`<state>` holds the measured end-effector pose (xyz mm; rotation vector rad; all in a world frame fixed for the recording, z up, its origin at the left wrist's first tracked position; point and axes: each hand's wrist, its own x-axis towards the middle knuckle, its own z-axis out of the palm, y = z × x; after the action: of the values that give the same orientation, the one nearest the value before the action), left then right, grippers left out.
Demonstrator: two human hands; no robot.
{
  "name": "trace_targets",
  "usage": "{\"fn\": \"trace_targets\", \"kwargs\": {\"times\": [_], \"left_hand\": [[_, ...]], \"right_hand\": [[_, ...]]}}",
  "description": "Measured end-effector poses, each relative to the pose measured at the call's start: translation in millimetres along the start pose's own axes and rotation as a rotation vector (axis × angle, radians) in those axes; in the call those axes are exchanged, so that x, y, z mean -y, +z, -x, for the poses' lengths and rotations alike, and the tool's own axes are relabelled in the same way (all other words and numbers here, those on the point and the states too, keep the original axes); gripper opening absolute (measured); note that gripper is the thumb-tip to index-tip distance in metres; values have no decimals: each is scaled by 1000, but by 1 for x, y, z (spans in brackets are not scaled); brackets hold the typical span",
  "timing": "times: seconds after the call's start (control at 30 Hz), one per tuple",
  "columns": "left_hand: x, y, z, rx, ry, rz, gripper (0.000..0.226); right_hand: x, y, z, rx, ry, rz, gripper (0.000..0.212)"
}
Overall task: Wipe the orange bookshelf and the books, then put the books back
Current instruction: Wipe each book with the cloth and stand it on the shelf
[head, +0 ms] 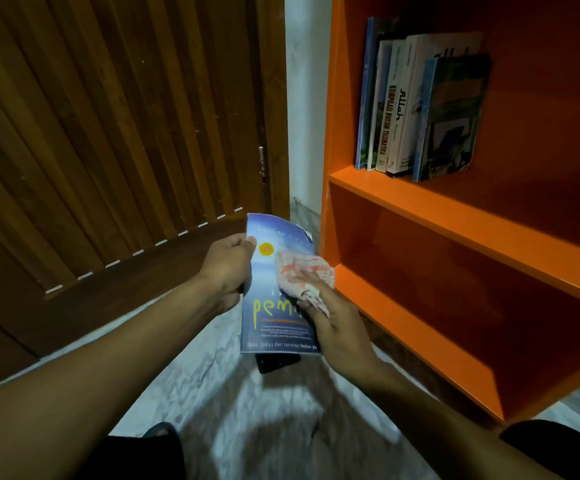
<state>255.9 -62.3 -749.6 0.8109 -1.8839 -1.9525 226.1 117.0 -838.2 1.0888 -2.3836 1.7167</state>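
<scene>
In the head view, the left hand grips the blue book by its left edge, thumb on the cover, steadying it in front of the orange bookshelf so the cover faces up for wiping. The right hand presses a bunched cloth against the cover, fingers curled round the fabric. The book's long axis runs away from the person, its title reading toward them. Five more books stand upright on the upper shelf, apparently already returned; the lower shelf holds none.
</scene>
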Motion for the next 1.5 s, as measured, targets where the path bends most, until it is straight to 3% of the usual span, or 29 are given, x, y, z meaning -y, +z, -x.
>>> {"fn": "trace_targets", "kwargs": {"times": [0.17,0.3,0.4,0.5,0.6,0.67,0.8,1.0,1.13,1.3,1.4,1.5], "left_hand": [[-7,-24,-15,-179,-36,82,25],[-6,-37,-10,-56,-4,-43,18],[-3,-33,1,33,77,-190,18],[3,-25,15,140,114,-280,19],[10,-13,26,247,52,-274,19],[11,1,35,300,-27,-219,20],[12,25,38,324,-146,-11,24],[2,22,16,79,-241,244,22],[0,4,-6,-57,-195,356,28],[-7,-14,-19,-155,-55,321,32],[-9,-20,-18,-161,22,296,29],[-10,-24,-14,-102,86,294,29]], "right_hand": [[8,11,16,215,-58,-94,22],[13,4,8,297,6,-76,12],[18,-10,-10,156,109,-92,21],[24,-24,-26,-157,279,-369,26],[28,-32,-34,-381,141,-329,21],[28,-27,-33,-313,40,-225,31],[22,0,-16,-177,27,19,42],[26,4,2,38,25,-39,46],[18,12,13,176,-82,-27,39],[24,15,15,224,-212,-8,29],[24,11,13,263,-102,-35,20],[21,6,5,96,90,-26,16]]}}
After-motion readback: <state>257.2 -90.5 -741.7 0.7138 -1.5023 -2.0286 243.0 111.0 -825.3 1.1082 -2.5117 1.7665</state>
